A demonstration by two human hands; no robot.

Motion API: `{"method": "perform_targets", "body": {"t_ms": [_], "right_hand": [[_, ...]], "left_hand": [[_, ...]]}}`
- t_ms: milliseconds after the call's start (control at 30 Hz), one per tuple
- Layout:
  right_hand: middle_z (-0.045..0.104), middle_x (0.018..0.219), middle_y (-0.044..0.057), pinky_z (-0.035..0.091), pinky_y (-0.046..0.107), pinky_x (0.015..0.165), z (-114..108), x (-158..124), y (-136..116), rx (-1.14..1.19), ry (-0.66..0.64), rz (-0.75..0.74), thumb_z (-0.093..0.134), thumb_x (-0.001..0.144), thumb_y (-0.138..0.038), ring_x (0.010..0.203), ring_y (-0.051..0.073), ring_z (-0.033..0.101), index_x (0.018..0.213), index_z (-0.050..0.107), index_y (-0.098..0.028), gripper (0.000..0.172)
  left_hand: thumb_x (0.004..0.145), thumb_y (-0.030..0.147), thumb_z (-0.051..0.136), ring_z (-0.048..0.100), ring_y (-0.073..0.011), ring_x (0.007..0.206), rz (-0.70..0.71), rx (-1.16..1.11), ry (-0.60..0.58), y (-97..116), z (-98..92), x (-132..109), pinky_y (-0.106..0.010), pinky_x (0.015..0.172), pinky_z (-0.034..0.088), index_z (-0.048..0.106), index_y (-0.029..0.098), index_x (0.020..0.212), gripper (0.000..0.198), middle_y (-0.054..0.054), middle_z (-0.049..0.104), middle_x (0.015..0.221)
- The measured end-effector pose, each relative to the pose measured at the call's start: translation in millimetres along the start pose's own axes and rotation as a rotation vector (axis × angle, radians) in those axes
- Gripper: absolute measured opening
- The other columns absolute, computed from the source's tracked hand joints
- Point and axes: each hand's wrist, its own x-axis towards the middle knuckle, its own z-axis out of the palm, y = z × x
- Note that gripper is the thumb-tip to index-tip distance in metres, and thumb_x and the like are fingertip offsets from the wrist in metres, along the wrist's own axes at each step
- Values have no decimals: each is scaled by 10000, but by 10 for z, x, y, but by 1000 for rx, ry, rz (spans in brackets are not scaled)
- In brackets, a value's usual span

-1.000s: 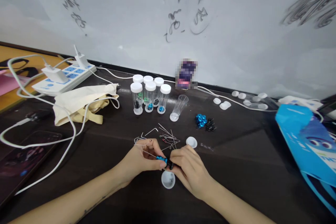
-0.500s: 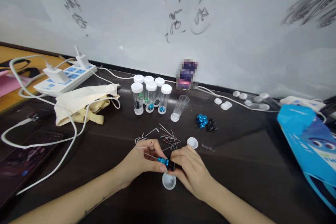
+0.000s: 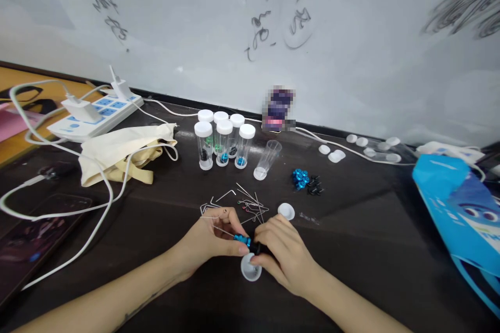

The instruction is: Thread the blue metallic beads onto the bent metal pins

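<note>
My left hand (image 3: 213, 239) pinches a thin bent metal wire (image 3: 224, 231) that carries blue beads (image 3: 242, 240) and a black bead. My right hand (image 3: 283, 250) is closed on the black end of that bead string, fingertips meeting the left hand's. Both hands hover just above a small open white-bottomed vial (image 3: 250, 267) lying on the dark table (image 3: 351, 250). Behind the hands lies a scatter of bent wires (image 3: 244, 203), and a white cap (image 3: 286, 211) sits to their right.
Several capped vials (image 3: 223, 143) with coloured beads stand mid-table beside one open tilted vial (image 3: 266, 159). Loose blue beads (image 3: 300, 178) and black beads (image 3: 314, 185) lie right of them. A cloth bag (image 3: 121, 153), power strip (image 3: 96, 114), white cables and phone (image 3: 35, 237) fill the left; a blue bag (image 3: 461, 208) lies right.
Both hands have stayed close together, shifting the beaded wire slightly down and right toward the open vial. Nothing else has moved.
</note>
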Motion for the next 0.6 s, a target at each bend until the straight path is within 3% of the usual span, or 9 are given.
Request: {"method": "perform_targets", "body": {"t_ms": [100, 267, 467, 600], "right_hand": [[611, 791, 72, 383, 352, 681, -8, 5, -3, 7, -41, 17, 392, 1011, -359, 691, 184, 491, 873, 546, -148, 296], [630, 909, 85, 397, 334, 722, 5, -9, 3, -10, -1, 36, 493, 979, -253, 773, 184, 528, 982, 556, -141, 129], [601, 742, 64, 387, 347, 674, -3, 0, -2, -43, -54, 22, 326, 1024, -390, 671, 184, 505, 837, 568, -152, 388], [628, 842, 71, 405, 335, 696, -7, 2, -5, -38, -15, 35, 457, 992, -306, 724, 180, 531, 927, 575, -151, 205]], "left_hand": [[581, 148, 867, 578, -88, 668, -4, 5, -9, 11, 1, -3, -196, 625, 437, 635, 148, 712, 266, 33, 654, 703], [603, 164, 857, 584, -89, 688, 1, -15, 9, 24, -6, 2, -201, 648, 444, 621, 152, 706, 257, 32, 656, 724], [580, 179, 868, 568, -94, 664, -15, 35, 2, 21, 3, 4, -204, 620, 433, 628, 148, 704, 272, 29, 647, 702], [589, 186, 864, 573, -97, 670, 0, 23, 17, 24, -4, 6, -211, 634, 440, 630, 153, 706, 263, 30, 646, 710]]}}
